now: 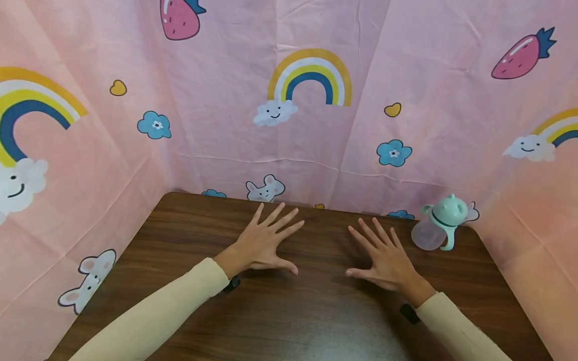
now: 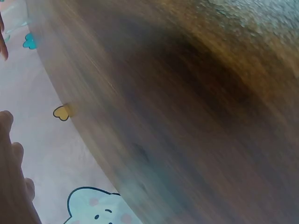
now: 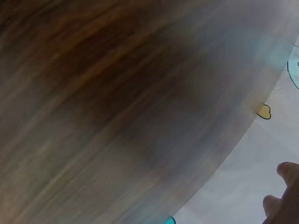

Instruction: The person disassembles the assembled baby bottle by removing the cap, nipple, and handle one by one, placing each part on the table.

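Note:
My left hand [image 1: 265, 244] is spread over the left-middle of the brown wooden table [image 1: 289, 311], its fingers straight and apart and nothing held. To the right, my right hand [image 1: 384, 258] is spread the same way, also holding nothing. A sippy cup [image 1: 429, 234] with a mint-green lid and handles and a clear body stands tilted-looking near the back right corner. The right hand is the nearer one to it, with a gap between them. In the wrist views only some fingertips [image 2: 17, 151] of the left hand and fingertips [image 3: 287, 172] of the right show at the edges.
Pink cloth printed with rainbows [image 1: 311, 60], strawberries and mice hangs behind the table and along both sides. The table's back edge meets the cloth. Dark wrist camera pieces [image 1: 410, 314] sit under both wrists.

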The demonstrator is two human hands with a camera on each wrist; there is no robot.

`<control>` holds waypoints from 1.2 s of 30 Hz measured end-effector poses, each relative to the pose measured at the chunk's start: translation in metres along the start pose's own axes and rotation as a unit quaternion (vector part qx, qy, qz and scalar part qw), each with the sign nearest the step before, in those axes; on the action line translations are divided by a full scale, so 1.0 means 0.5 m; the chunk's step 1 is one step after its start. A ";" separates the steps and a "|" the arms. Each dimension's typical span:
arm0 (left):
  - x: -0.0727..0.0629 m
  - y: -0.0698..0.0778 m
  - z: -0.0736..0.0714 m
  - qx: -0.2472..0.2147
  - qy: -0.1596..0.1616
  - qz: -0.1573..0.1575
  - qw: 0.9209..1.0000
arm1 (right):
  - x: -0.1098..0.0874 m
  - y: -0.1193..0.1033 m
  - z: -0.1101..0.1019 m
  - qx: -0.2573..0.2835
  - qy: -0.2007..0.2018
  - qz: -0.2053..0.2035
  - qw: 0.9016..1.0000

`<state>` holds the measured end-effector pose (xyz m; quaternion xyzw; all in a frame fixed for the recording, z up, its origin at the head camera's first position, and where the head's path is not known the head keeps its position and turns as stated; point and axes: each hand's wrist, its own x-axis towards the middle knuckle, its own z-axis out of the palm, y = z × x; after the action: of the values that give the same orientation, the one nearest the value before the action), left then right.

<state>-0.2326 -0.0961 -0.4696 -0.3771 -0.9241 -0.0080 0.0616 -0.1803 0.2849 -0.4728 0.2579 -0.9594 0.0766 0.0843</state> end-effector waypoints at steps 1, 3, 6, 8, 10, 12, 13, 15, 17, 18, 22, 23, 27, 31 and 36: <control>0.000 -0.002 0.001 0.000 0.002 0.000 1.000 | -0.001 0.001 0.000 0.000 0.001 0.000 1.000; -0.002 -0.003 0.002 -0.002 0.005 0.000 1.000 | -0.002 0.002 -0.001 0.002 0.004 0.001 1.000; -0.003 -0.003 0.000 -0.005 0.000 -0.001 1.000 | -0.005 0.004 -0.002 0.008 0.004 0.005 1.000; -0.004 -0.002 -0.003 -0.010 -0.005 -0.002 1.000 | -0.007 0.005 -0.001 0.013 0.000 0.010 1.000; -0.005 -0.001 -0.005 -0.015 -0.005 -0.002 1.000 | -0.007 0.006 0.000 0.016 -0.006 0.016 1.000; -0.006 0.000 -0.006 -0.018 -0.003 -0.002 1.000 | -0.008 0.009 0.002 0.016 -0.011 0.023 1.000; -0.006 0.000 -0.006 -0.017 -0.003 -0.003 1.000 | -0.008 0.009 0.002 0.015 -0.013 0.025 0.999; -0.005 0.001 -0.007 -0.015 -0.006 -0.005 1.000 | -0.009 0.012 0.002 0.015 -0.018 0.031 0.999; -0.004 0.002 -0.008 -0.014 -0.012 -0.008 1.000 | -0.009 0.014 0.001 0.015 -0.020 0.036 0.999; -0.002 0.004 -0.009 -0.013 -0.016 -0.010 1.000 | -0.010 0.015 0.001 0.017 -0.021 0.039 0.999; 0.002 0.008 -0.015 -0.019 -0.019 -0.016 1.000 | -0.010 0.019 -0.001 0.022 -0.021 0.046 0.998; 0.003 0.008 -0.015 -0.021 -0.018 -0.018 0.999 | -0.010 0.021 -0.002 0.024 -0.020 0.049 0.998; 0.007 0.008 -0.016 -0.041 -0.005 -0.024 0.999 | -0.007 0.022 -0.009 0.041 -0.012 0.061 0.997; 0.014 0.004 -0.014 -0.071 0.004 -0.034 0.997 | -0.005 0.025 -0.017 0.071 0.007 0.080 0.994; 0.021 0.002 -0.007 -0.163 0.016 -0.054 0.985 | -0.003 0.036 -0.021 0.123 0.022 0.109 0.986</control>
<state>-0.2392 -0.0882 -0.4647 -0.3315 -0.9283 -0.1680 0.0134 -0.1870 0.3028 -0.4647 0.1583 -0.9631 0.2083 0.0639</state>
